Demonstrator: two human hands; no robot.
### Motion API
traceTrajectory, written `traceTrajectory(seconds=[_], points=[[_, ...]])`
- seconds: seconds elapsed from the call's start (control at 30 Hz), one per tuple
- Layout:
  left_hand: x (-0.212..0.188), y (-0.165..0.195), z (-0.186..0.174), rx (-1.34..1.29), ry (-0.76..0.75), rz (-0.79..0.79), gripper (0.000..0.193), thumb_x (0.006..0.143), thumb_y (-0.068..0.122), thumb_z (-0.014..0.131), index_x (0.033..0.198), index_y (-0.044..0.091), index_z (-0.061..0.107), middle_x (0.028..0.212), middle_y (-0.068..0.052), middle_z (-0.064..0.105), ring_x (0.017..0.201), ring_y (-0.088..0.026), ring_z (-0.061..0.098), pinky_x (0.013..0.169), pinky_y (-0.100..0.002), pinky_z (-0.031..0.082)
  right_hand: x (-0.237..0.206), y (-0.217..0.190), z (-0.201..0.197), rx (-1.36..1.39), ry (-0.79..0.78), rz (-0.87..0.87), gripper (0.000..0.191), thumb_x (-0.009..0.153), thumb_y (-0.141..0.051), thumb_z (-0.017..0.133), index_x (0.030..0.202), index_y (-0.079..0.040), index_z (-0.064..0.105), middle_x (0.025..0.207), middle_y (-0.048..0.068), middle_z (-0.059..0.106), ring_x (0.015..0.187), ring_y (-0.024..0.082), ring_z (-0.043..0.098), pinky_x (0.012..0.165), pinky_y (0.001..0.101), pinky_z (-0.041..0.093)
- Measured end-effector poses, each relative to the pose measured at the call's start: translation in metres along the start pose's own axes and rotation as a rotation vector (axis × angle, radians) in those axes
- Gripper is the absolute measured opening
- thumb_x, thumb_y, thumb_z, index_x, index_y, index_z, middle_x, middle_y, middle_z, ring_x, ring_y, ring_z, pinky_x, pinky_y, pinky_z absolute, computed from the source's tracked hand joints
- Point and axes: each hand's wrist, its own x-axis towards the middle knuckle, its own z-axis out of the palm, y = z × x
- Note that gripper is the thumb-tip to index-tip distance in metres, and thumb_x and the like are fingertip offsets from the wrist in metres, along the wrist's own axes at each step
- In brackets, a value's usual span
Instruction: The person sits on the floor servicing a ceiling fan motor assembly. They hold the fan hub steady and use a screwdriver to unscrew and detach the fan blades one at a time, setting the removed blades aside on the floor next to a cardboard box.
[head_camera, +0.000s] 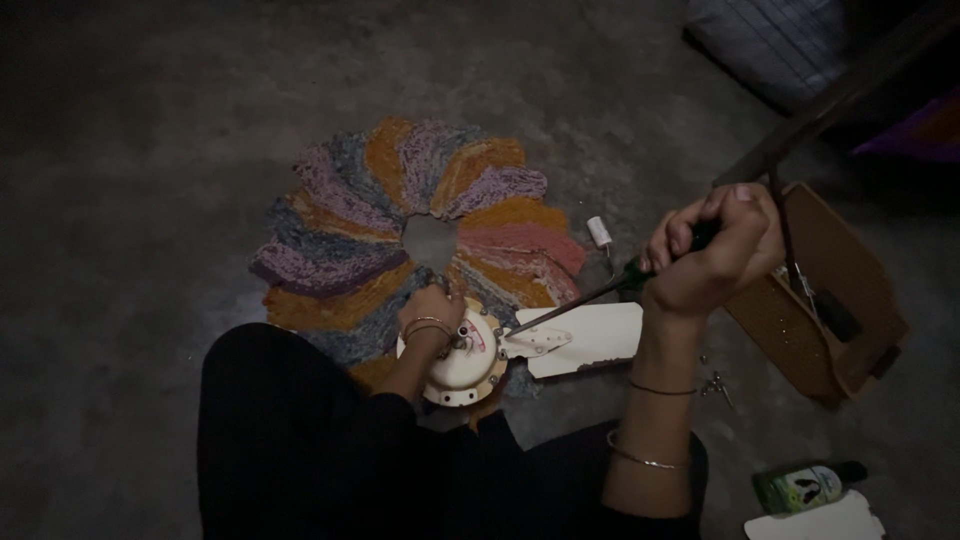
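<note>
A cream, round fan motor housing lies on the floor in front of me with a white fan blade attached on its right side. My left hand rests on the top left of the housing, bangles at its wrist. My right hand is raised to the right, closed around the dark handle of a long screwdriver. The screwdriver's shaft slants down to the left, and its tip meets the blade bracket next to the housing.
A round rag rug in orange, purple and grey lies on the concrete floor behind the motor. A brown cardboard box stands at right, a small white cylinder near the rug, a green bottle and white sheet at bottom right.
</note>
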Motion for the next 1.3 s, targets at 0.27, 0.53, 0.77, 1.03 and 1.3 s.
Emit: traceTrajectory(seconds=[0.27, 0.53, 0.77, 1.03, 1.3], points=[[0.000, 0.000, 0.005, -0.008, 0.036, 0.024, 0.055, 0.102, 0.049, 0.045, 0.102, 0.004, 0.078, 0.094, -0.017, 0.076, 0.083, -0.031, 0.075, 0.076, -0.046, 0.062, -0.001, 0.006, 0.002, 0.027, -0.013, -0.028, 0.028, 0.108, -0.023, 0.039, 0.086, -0.006, 0.039, 0.066, 0.004, 0.035, 0.045, 0.010, 0.030, 0.037, 0.0285, 0.029], [0.000, 0.000, 0.004, 0.004, -0.022, -0.010, 0.057, 0.102, 0.049, 0.046, 0.104, 0.002, 0.077, 0.096, -0.017, 0.078, 0.086, -0.032, 0.077, 0.078, -0.045, 0.063, -0.003, 0.006, 0.002, 0.017, -0.029, -0.021, 0.027, 0.110, -0.021, 0.040, 0.087, -0.006, 0.039, 0.068, 0.004, 0.036, 0.046, 0.010, 0.030, 0.038, 0.0286, 0.029], [-0.004, -0.001, 0.003, -0.020, 0.092, 0.042, 0.056, 0.102, 0.050, 0.046, 0.105, 0.003, 0.077, 0.101, -0.019, 0.075, 0.091, -0.034, 0.074, 0.082, -0.047, 0.060, -0.004, 0.011, 0.007, 0.009, -0.027, -0.028, 0.024, 0.109, -0.021, 0.039, 0.090, -0.005, 0.043, 0.069, 0.004, 0.039, 0.047, 0.010, 0.032, 0.037, 0.0276, 0.028], [-0.001, 0.000, 0.004, -0.017, 0.042, 0.028, 0.057, 0.101, 0.051, 0.046, 0.104, 0.004, 0.077, 0.098, -0.019, 0.076, 0.088, -0.033, 0.075, 0.079, -0.047, 0.062, -0.004, 0.008, 0.010, 0.054, -0.073, -0.009, 0.024, 0.108, -0.018, 0.039, 0.088, -0.005, 0.041, 0.068, 0.004, 0.038, 0.047, 0.010, 0.032, 0.038, 0.0276, 0.029], [-0.005, 0.001, 0.001, -0.031, 0.031, 0.018, 0.063, 0.104, 0.056, 0.043, 0.101, 0.003, 0.078, 0.094, -0.018, 0.078, 0.083, -0.032, 0.076, 0.076, -0.046, 0.062, -0.002, 0.000, 0.018, 0.025, -0.083, 0.038, 0.022, 0.104, -0.016, 0.041, 0.085, -0.004, 0.046, 0.072, 0.005, 0.042, 0.054, 0.014, 0.043, 0.045, 0.0300, 0.040]])
